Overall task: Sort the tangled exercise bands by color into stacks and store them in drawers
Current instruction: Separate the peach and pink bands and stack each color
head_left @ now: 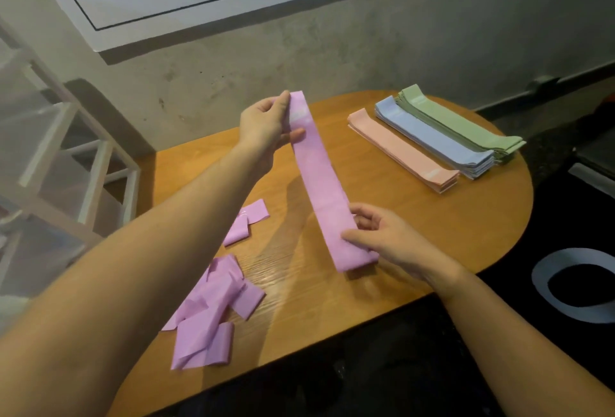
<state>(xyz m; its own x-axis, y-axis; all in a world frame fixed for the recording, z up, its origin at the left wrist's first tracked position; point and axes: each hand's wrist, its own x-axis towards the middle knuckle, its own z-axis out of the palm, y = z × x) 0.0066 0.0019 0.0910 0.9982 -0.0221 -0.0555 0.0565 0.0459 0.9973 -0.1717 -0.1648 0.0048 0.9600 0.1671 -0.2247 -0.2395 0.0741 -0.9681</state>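
A purple band (317,180) is held stretched flat above the wooden table (416,227), its far end pinched by the left hand (266,127) between thumb and fingers, and its near end gripped by the right hand (382,237), with the thumb laid on top and the fingers curled behind. The band is raised off the tabletop and slants from the far left down to the near right. A loose heap of purple bands (209,313) is seen on the near left part of the table, still folded over one another. 3 tidy stacks are laid side by side at the far right: a pink stack (402,150), a blue stack (432,137) and a green stack (459,120), each touching its neighbour. A white frame shelf (66,157) is placed left of the table, against the grey wall (332,50).
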